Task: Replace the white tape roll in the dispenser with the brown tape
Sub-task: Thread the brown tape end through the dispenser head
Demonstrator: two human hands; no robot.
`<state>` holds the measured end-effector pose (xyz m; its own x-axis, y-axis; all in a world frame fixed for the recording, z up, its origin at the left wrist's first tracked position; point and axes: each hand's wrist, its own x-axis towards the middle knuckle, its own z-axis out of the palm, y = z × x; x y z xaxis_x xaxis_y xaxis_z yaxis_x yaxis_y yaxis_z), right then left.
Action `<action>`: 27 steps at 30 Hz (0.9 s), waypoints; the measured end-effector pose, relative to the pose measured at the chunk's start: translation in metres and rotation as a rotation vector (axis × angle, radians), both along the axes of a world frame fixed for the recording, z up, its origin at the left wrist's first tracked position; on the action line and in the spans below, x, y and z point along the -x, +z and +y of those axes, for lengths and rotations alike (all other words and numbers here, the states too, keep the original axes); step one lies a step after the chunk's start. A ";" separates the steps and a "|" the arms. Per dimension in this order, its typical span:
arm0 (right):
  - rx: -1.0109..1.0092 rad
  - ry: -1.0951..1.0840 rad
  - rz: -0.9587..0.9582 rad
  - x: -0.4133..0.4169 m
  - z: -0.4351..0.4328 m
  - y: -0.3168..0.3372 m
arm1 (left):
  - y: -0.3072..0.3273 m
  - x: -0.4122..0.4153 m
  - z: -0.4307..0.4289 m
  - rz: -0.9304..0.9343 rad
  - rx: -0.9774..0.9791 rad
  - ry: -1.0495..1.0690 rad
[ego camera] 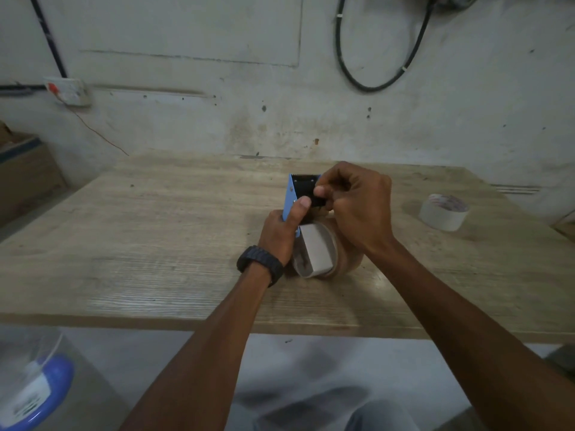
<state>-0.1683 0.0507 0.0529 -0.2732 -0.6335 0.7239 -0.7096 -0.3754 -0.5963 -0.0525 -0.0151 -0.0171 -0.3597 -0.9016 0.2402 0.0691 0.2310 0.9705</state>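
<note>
A blue tape dispenser with a black cutter end lies in the middle of the wooden table. The brown tape roll sits on it at the near end, its pale cardboard core facing me. My left hand grips the dispenser's blue side plate, thumb up by the black part. My right hand is closed over the front of the dispenser, fingertips pinching at the black part; what lies between them is hidden. The white tape roll lies flat on the table at the right.
A cardboard box stands left of the table. A clear container with a blue lid sits on the floor at lower left. The wall behind carries a socket and a hanging black cable.
</note>
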 end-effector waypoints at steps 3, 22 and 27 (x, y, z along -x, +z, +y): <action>-0.046 -0.005 -0.117 -0.001 0.004 0.004 | 0.002 -0.002 0.002 -0.023 0.012 0.024; -0.245 -0.060 -0.269 -0.033 0.038 -0.033 | 0.006 -0.003 -0.001 0.207 -0.029 0.172; -0.322 0.030 -0.350 -0.037 0.047 -0.031 | 0.006 -0.003 -0.002 0.216 -0.010 0.155</action>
<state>-0.1316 0.0975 0.0221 -0.4434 -0.8221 0.3571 -0.4373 -0.1493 -0.8868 -0.0494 -0.0170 -0.0115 -0.1586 -0.9447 0.2869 0.2391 0.2452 0.9395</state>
